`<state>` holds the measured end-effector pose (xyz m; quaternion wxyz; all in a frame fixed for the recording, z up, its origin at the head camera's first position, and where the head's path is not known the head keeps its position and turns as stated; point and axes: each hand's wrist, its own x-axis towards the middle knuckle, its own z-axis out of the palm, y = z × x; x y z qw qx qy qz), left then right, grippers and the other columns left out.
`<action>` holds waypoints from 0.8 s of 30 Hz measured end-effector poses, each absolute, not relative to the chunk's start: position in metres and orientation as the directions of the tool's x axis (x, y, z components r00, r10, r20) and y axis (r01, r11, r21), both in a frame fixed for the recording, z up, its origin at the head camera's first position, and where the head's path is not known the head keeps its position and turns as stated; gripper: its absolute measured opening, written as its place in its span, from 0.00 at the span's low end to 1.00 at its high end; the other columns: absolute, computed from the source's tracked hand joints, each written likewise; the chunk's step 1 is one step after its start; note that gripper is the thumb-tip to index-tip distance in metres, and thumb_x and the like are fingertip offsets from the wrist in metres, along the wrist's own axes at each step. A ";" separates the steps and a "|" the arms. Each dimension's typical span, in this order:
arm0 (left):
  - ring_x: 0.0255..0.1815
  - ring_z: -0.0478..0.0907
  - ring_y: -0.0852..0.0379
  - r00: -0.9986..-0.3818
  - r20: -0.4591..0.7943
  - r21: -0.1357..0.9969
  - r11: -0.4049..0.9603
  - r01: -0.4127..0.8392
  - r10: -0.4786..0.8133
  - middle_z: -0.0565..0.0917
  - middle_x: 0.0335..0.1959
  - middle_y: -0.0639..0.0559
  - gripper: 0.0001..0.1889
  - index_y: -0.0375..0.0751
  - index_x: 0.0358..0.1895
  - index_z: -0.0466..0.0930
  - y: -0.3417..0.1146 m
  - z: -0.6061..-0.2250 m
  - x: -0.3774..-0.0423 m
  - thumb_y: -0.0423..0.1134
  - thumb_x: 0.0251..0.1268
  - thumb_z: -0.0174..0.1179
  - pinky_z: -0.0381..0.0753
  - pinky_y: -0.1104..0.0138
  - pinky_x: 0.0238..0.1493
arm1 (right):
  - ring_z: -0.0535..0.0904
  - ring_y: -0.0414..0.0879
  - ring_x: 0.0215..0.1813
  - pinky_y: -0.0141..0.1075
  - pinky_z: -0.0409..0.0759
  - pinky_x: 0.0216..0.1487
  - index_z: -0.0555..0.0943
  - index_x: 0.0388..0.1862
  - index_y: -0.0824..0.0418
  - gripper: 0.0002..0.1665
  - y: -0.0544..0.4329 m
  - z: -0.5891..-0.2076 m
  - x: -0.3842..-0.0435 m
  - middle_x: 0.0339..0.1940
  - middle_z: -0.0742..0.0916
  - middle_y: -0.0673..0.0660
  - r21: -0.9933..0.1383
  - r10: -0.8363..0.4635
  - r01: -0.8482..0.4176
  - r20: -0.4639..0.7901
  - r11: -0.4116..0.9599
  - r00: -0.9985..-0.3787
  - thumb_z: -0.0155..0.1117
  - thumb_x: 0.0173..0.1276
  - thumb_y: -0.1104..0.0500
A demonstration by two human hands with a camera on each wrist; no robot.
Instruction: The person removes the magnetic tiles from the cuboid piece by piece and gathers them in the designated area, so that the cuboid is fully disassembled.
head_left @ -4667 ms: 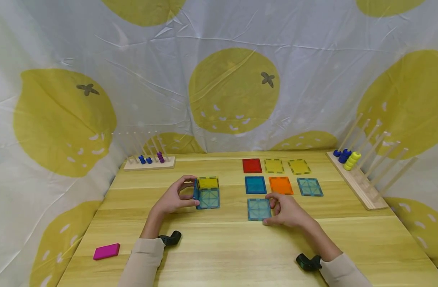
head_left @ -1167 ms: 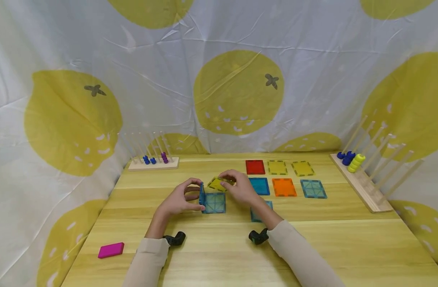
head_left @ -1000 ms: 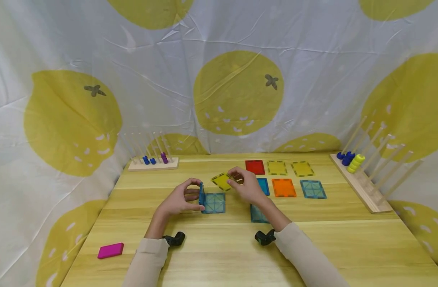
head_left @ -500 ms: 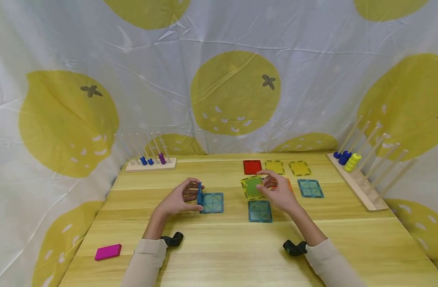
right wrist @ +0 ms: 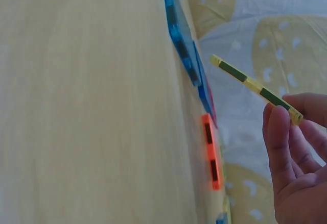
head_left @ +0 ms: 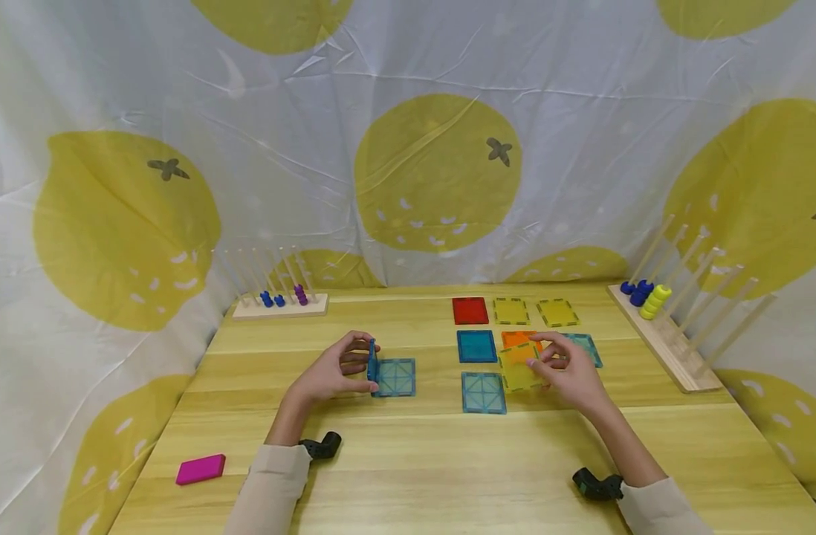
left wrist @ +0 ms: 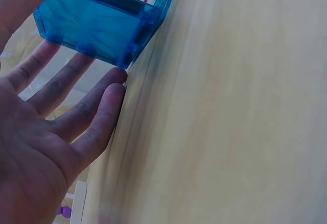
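Note:
My left hand (head_left: 329, 371) grips a blue magnetic tile (head_left: 371, 364) by its edges, thumb at the near side and fingers at the far side. That tile stands upright along the left edge of a flat light-blue tile (head_left: 397, 377). In the left wrist view the blue tile (left wrist: 92, 22) rests between thumb and fingertips. My right hand (head_left: 571, 371) pinches a yellow magnetic tile (head_left: 517, 374) by its right edge. It is raised and tilted, overlapping the flat orange tile (head_left: 518, 337) in the head view. Edge-on, the yellow tile (right wrist: 250, 83) shows in the right wrist view.
Flat tiles lie around: red (head_left: 470, 310), two yellow ones including one (head_left: 558, 312) farther right, blue (head_left: 476, 346), and light blue (head_left: 484, 393). Pegged wooden boards with beads stand at left (head_left: 281, 307) and right (head_left: 675, 349). A magenta block (head_left: 201, 469) lies front left.
The yellow tile, earlier upright at the back of the left light-blue tile, was taken off by my right hand and carried right. My left hand keeps its grip on the blue tile.

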<state>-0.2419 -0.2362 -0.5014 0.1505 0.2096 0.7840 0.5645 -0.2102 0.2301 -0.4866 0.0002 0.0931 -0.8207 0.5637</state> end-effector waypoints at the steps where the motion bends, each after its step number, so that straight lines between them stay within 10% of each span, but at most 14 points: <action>1: 0.74 0.71 0.39 -0.868 0.000 0.948 0.275 0.158 0.497 0.74 0.72 0.40 0.43 0.40 0.72 0.63 -0.236 -0.501 -0.242 0.37 0.56 0.79 0.72 0.47 0.74 | 0.87 0.49 0.32 0.46 0.89 0.29 0.74 0.69 0.62 0.29 0.233 -0.487 -0.209 0.38 0.79 0.64 -0.926 -0.149 -0.147 0.100 0.349 -0.984 0.69 0.73 0.58; 24: 0.74 0.70 0.40 -0.872 -0.013 0.947 0.285 0.146 0.489 0.73 0.72 0.40 0.44 0.37 0.74 0.61 -0.236 -0.501 -0.242 0.37 0.57 0.78 0.72 0.47 0.74 | 0.83 0.49 0.24 0.42 0.87 0.26 0.73 0.67 0.67 0.32 0.262 -0.499 -0.196 0.34 0.85 0.64 -0.920 -0.136 0.005 -0.064 0.393 -0.989 0.73 0.70 0.57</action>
